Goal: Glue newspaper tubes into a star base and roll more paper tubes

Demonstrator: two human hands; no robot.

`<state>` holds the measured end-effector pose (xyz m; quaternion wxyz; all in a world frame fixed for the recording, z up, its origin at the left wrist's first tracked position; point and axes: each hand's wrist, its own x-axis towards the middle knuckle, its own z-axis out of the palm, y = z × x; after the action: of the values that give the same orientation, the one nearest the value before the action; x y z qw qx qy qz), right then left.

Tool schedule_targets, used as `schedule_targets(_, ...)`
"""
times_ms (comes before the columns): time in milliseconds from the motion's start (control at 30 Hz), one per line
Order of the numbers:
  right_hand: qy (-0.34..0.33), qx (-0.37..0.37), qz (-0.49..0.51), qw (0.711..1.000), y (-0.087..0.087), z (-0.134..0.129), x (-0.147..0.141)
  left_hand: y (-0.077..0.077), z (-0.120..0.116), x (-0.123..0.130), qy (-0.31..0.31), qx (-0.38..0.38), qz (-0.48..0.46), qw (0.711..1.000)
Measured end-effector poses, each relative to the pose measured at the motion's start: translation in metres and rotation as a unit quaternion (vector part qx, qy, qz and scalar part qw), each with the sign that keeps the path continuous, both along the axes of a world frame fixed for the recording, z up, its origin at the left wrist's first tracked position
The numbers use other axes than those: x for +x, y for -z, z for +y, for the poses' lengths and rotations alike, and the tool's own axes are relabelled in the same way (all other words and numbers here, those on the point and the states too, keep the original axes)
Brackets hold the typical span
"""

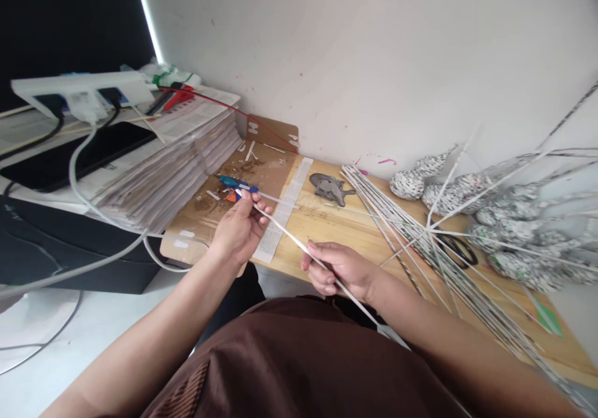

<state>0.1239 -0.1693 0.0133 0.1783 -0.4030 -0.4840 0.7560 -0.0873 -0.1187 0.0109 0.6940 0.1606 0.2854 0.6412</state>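
Observation:
A thin white paper tube (pixel 288 235) runs diagonally between my hands, over the near edge of the table. My left hand (pixel 240 228) pinches its upper end between thumb and fingers. Farther down, my right hand (pixel 339 268) has its fingers closed round the same tube, whose lower part reaches toward my brown clothing. Just beyond my left fingers lies a blue and orange tool (pixel 236 184), partly hidden by them. A flat printed paper strip (pixel 280 218) lies on the table behind the tube.
Stacked newspapers (pixel 205 147) with a black phone (pixel 79 156) and a power strip (pixel 84 88) stand at left. A grey cloth (pixel 331 187) lies mid-table. Long paper tubes (pixel 387 209), joined spokes (pixel 428 228) and woven paper pieces (pixel 451 197) occupy the right.

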Motion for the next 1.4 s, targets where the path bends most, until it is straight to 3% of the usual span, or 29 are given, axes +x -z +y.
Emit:
schedule_targets(67, -0.002, 0.021, -0.019, 1.000, 0.003, -0.004, 0.005, 0.000, 0.002, -0.001, -0.010, 0.002, 0.002, 1.000)
schedule_targets(200, 0.078, 0.235, -0.161, 0.955, 0.008, -0.011, 0.019, 0.001, 0.005, -0.004, -0.051, 0.004, 0.031, 0.998)
schedule_targets(267, 0.085, 0.192, -0.138, 0.968, 0.011, -0.013, 0.024, 0.002, 0.005, -0.004, -0.049, -0.004, 0.035, 0.998)
schedule_targets(333, 0.040, 0.061, -0.054, 0.996, 0.013, -0.014, 0.026, 0.001, 0.006, -0.003, -0.042, -0.009, 0.031, 0.999)
schedule_targets(400, 0.011, -0.003, -0.011, 1.000, 0.013, -0.014, 0.028, 0.000, 0.007, -0.003, -0.039, -0.011, 0.029, 0.999)
schedule_targets(567, 0.083, 0.162, -0.125, 0.975, 0.007, -0.019, 0.035, -0.007, 0.010, -0.010, -0.048, -0.021, 0.039, 0.998)
schedule_targets(700, 0.050, 0.027, -0.006, 0.998, 0.009, -0.022, 0.041, -0.007, 0.011, -0.011, -0.043, -0.020, 0.037, 0.998)
schedule_targets(867, 0.086, 0.072, -0.045, 0.993, 0.012, -0.021, 0.039, -0.005, 0.009, -0.006, -0.046, -0.015, 0.056, 0.997)
schedule_targets(967, 0.066, 0.001, 0.024, 0.997, 0.012, -0.022, 0.038, -0.004, 0.008, -0.004, -0.038, -0.016, 0.063, 0.997)
schedule_targets(1033, 0.064, 0.027, -0.007, 0.998, 0.011, -0.023, 0.038, -0.004, 0.008, -0.005, -0.041, -0.015, 0.061, 0.997)
schedule_targets(1133, 0.078, 0.162, -0.118, 0.977, 0.008, -0.026, 0.037, -0.005, 0.009, -0.007, -0.054, -0.013, 0.061, 0.997)
schedule_targets(1200, 0.056, 0.147, -0.105, 0.982, 0.007, -0.027, 0.037, -0.005, 0.009, -0.009, -0.053, -0.013, 0.059, 0.997)
schedule_targets(1300, 0.014, 0.042, -0.043, 0.998, 0.007, -0.026, 0.036, -0.004, 0.010, -0.009, -0.045, -0.011, 0.051, 0.998)
schedule_targets(1400, 0.050, 0.110, -0.081, 0.989, 0.007, -0.022, 0.033, -0.004, 0.009, -0.008, -0.038, -0.010, 0.047, 0.998)
